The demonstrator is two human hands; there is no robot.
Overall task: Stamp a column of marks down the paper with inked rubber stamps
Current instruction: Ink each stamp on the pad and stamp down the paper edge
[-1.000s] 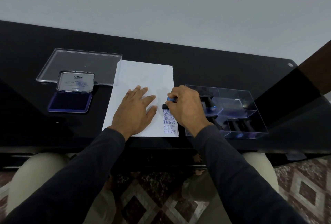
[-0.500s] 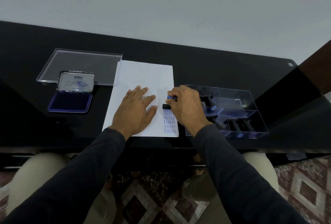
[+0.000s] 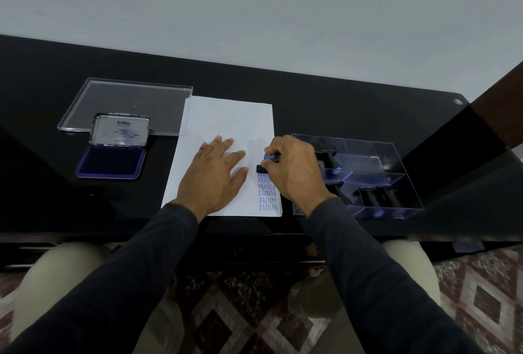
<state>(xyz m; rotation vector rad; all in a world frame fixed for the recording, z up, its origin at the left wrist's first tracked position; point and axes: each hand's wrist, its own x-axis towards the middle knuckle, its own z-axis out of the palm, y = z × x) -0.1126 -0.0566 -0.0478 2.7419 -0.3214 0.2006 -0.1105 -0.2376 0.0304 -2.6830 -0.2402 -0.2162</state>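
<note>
A white sheet of paper (image 3: 226, 121) lies on the black desk. Down its right edge runs a column of blue marks (image 3: 267, 193) reading FRAGILE and SAMPLE. My left hand (image 3: 213, 175) rests flat on the paper with straight fingers. My right hand (image 3: 294, 169) grips a rubber stamp (image 3: 268, 159) with a blue top and black base, set on the paper just above the topmost FRAGILE mark. An open blue ink pad (image 3: 111, 161) with its lid (image 3: 120, 130) raised sits left of the paper.
A clear plastic lid (image 3: 127, 98) lies behind the ink pad, touching the paper's top left corner. A clear compartment tray (image 3: 396, 155) with several black stamps stands right of the paper, close to my right hand. The desk's near edge is just below the paper.
My right hand and the stamp shifted a little away from me along the column, uncovering a further FRAGILE mark. My left hand has stayed put.
</note>
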